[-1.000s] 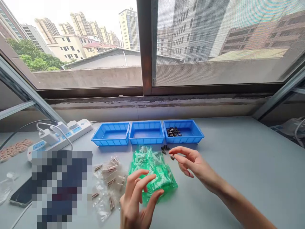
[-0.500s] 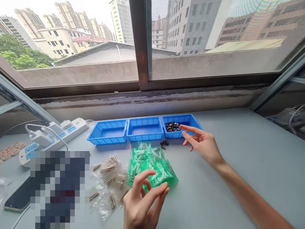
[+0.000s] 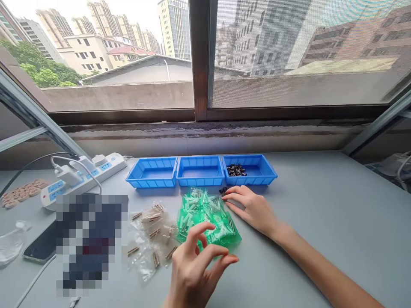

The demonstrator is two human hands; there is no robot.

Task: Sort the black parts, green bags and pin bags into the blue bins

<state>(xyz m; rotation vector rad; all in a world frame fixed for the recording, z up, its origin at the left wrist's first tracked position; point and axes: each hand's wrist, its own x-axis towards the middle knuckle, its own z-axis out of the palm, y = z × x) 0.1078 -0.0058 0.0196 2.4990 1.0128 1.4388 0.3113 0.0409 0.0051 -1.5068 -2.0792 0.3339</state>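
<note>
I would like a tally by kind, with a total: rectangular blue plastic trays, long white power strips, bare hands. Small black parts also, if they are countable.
Rectangular blue plastic trays: 3
Long white power strip: 1
Bare hands, left hand and right hand: 2
Total: 6
Small black parts: too crowded to count, left out
</note>
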